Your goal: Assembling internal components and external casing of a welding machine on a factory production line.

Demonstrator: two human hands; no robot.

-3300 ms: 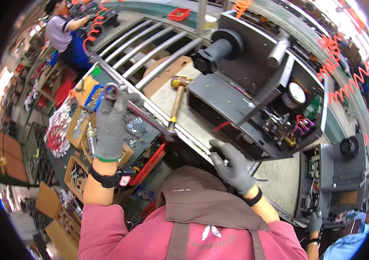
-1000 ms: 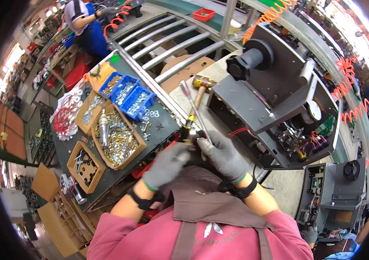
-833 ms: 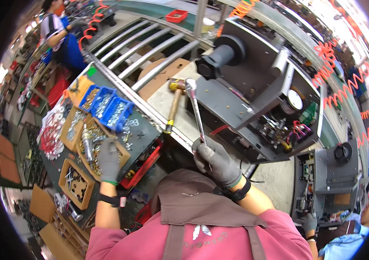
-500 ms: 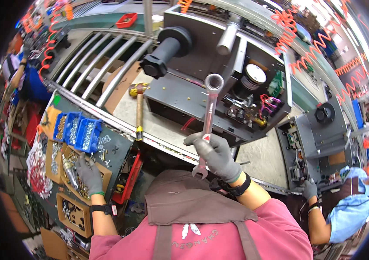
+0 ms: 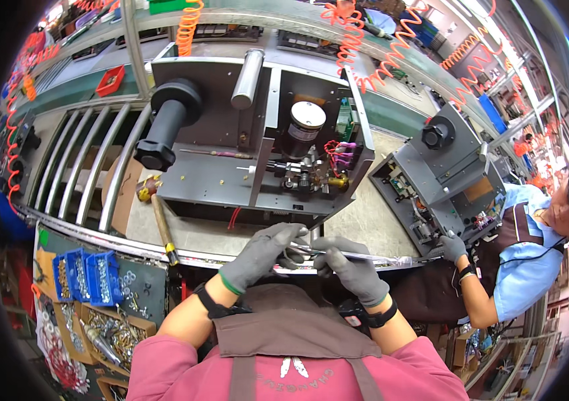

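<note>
Left hand (image 5: 254, 259) has moved from the parts table (image 5: 156, 277) to the wrench (image 5: 379, 258), which the right hand (image 5: 358, 275) grips, fingers closed, before the grey housing (image 5: 194, 187); whether the half-curled left holds anything, I cannot tell.

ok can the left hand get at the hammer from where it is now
Probably yes: the hammer lies to the left of the left hand, its handle toward the person and nothing over it, though that hand is now at the wrench.
</note>
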